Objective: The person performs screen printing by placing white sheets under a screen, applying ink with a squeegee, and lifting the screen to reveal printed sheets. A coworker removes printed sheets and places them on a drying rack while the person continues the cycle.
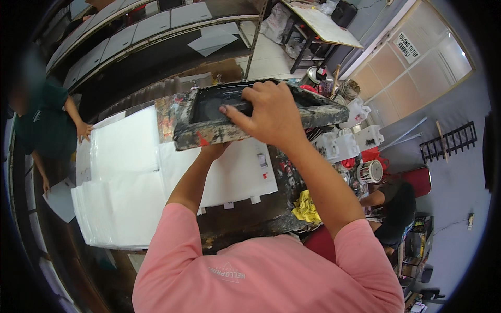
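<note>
A paint-crusted screen-printing frame [235, 133] with dark, ink-smeared mesh is tilted above the worktable in front of me. My right hand [271, 112] reaches over its near edge with fingers curled and thumb stretched along the inside. Whatever dark thing lies under those fingers is hard to make out. Under the frame's near edge is my left hand [215, 149], its fingers hidden by the frame. Below lies a white sheet [235, 177] with small printed marks at its right edge. Stacked white plastic-covered sheets [122, 182] lie to the left.
At the left, a co-worker in a dark green shirt [47, 122] rests a hand by the stack. Drying racks [151, 34] with pale sheets stand behind. Ink tubs [369, 171] and a yellow rag [307, 207] sit at the right. Another person [396, 208] is at the lower right.
</note>
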The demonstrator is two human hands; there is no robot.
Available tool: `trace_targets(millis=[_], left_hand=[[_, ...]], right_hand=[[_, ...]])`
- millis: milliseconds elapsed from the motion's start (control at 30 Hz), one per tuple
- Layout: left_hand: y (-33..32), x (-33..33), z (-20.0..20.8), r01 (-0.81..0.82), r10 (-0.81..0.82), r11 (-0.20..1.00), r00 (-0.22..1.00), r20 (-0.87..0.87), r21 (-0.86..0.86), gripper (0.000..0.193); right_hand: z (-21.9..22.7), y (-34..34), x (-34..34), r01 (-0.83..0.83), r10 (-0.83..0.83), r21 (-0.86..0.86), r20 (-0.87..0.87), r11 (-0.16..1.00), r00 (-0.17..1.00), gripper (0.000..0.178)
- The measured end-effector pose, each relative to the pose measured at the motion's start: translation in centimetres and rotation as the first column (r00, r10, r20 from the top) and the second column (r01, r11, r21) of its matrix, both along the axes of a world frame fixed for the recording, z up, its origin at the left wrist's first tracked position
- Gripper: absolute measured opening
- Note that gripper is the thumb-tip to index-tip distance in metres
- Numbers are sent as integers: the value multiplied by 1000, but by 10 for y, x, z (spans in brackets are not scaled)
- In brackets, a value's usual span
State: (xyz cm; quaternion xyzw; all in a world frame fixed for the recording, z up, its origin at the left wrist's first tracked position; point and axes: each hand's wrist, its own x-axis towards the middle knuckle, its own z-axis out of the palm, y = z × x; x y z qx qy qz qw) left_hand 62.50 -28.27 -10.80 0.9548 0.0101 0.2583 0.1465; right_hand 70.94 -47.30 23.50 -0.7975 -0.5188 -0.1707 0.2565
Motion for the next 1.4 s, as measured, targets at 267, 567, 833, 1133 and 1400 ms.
trace_targets(millis=[267, 567, 833, 1133, 1400], left_hand=[[-34, 36, -9, -31, 23, 991, 998, -66, -129, 44], [-37, 32, -4, -126, 134, 991, 963, -235, 52, 47], [-56, 7, -9, -214, 208, 977, 932, -297, 10, 58], [-175, -173, -1, -417, 354, 907, 827, -436, -54, 57], [-179, -178, -12, -388, 315, 916, 856, -409, -106, 60]], right_hand=[[5, 9, 15, 27, -28, 37, 31, 999, 999, 61], [11, 14, 21, 48, -47, -15, 39, 999, 998, 61], [7, 19, 21, 20, -22, 24, 64, 1000, 998, 61], [5, 13, 22, 39, -39, 6, 39, 999, 998, 62], [14, 10, 4, 71, -69, -58, 40, 996, 997, 51]])
